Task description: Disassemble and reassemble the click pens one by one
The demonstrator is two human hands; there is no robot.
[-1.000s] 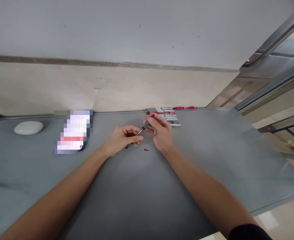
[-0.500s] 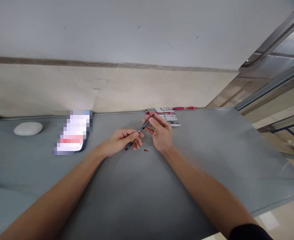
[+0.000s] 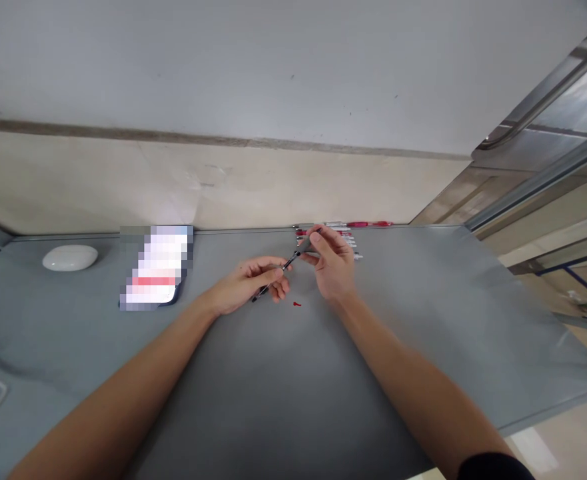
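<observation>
Over the grey table, both hands are on one black pen that slants up to the right. My left hand point(image 3: 253, 283) pinches the clear-and-black barrel point(image 3: 260, 293), whose dark end sticks out below the fingers. Between finger and thumb, my right hand point(image 3: 334, 263) grips the dark upper piece point(image 3: 306, 245). A thin dark stretch of the pen point(image 3: 292, 260) shows between the hands. A small red piece point(image 3: 297, 304) lies on the table just below them. Behind my right hand lies a group of pens point(image 3: 349, 241), white, red and dark, partly covered by it.
A red-gripped pen point(image 3: 370, 224) lies along the wall edge. To the left are a phone point(image 3: 156, 267) with a blurred screen and a white rounded object point(image 3: 70, 257). A pale wall point(image 3: 253, 193) bounds the grey table point(image 3: 423, 293) at the back.
My right hand has moved slightly up and right, away from my left, with the dark piece. More of the thin part shows between the hands. The whole view has shifted slightly.
</observation>
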